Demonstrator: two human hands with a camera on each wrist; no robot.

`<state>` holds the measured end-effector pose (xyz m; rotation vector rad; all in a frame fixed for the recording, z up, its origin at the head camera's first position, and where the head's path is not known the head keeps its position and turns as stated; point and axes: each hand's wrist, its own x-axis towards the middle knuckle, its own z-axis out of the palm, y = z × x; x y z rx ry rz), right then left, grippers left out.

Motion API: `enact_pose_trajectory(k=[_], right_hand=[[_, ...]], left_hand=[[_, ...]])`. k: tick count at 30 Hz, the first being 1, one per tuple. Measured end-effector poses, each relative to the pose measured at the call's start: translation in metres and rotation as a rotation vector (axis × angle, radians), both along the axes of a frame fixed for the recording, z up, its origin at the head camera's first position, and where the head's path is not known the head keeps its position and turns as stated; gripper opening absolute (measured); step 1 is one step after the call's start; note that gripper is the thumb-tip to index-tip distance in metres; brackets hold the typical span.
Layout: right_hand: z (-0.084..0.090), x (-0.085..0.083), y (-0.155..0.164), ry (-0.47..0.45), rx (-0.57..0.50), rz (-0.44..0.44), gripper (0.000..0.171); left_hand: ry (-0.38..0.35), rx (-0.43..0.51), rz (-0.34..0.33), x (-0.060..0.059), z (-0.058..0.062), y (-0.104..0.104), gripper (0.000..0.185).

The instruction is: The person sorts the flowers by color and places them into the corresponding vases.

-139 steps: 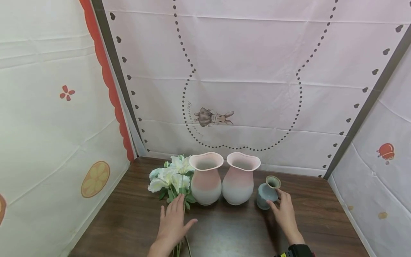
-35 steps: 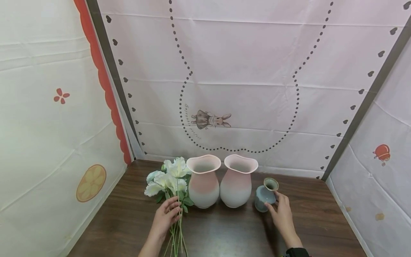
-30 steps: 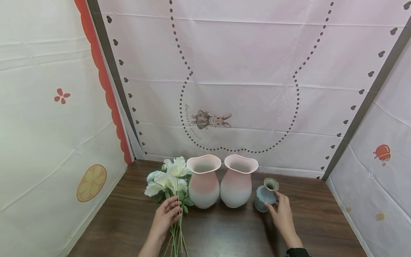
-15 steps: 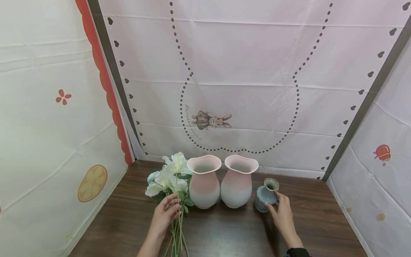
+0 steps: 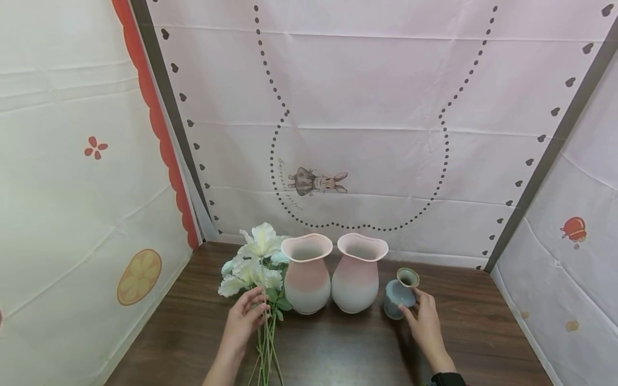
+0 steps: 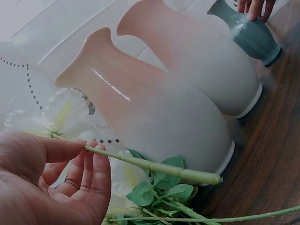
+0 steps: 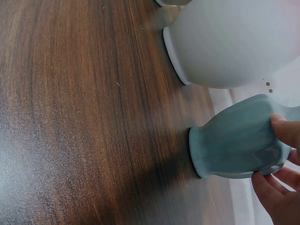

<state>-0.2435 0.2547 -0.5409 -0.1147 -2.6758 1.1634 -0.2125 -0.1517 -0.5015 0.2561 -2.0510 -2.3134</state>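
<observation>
Green stem: a single flower stem [image 6: 154, 166] is pinched between the thumb and curled fingertips [image 6: 96, 161] of the left hand [image 5: 240, 324].
Left hand position: at 7 o'clock from the left pink vase [image 5: 307, 273], palm toward the bunch.
Flower bunch: white flowers [image 5: 253, 260] with green leaves lie just beside the left pink vase, at its 9 o'clock; blooms point to 12 o'clock, stems run to 6 o'clock along the wooden table [image 5: 338, 354].
Held flower: its white bloom [image 5: 262, 237] stands highest in the bunch, close to the left vase rim.
Right hand fingers: thumb and fingertips [image 7: 276, 187] are curled round the body of the small blue-green vase [image 5: 402, 292]; contact is visible in the right wrist view.
Right hand position: the right hand [image 5: 425, 324] is at 5 o'clock from the small vase, wrist toward 6 o'clock.
Small vase: upright on the table, at 3 o'clock from the right pink vase [image 5: 358, 273], near it but apart.
Pink vases: two, upright, side by side; whether they touch cannot be told.
Backdrop: printed cloth panels [image 5: 362, 107] enclose the table at 9, 12 and 3 o'clock; a rabbit print [image 5: 316, 182] is at 12 o'clock.
</observation>
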Motion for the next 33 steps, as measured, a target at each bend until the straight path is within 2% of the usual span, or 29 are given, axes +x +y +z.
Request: enact_pose_trajectory(k=[5,10,14,19,26,33], right_hand=[[-0.001,-0.001,0.0,-0.013,0.002,-0.001,0.062],[-0.003,-0.001,0.0,0.022,0.005,-0.006,0.061],[-0.003,-0.001,-0.002,0.05,0.007,-0.01,0.061],[-0.002,-0.001,-0.001,0.036,0.001,-0.004,0.061],[-0.003,-0.001,0.001,0.02,-0.006,0.004,0.062],[-0.004,-0.001,0.001,0.034,-0.006,0.006,0.062]], left_hand=[[0.035,0.018,0.005,0.002,0.005,-0.002,0.043],[0.067,0.037,0.019,0.003,0.01,-0.002,0.037],[0.078,0.042,0.017,0.005,0.014,-0.002,0.037],[0.092,0.031,0.013,0.007,0.019,-0.001,0.04],[0.158,0.013,0.003,0.009,0.024,0.0,0.048],[0.237,0.005,0.004,0.014,0.033,0.006,0.044]])
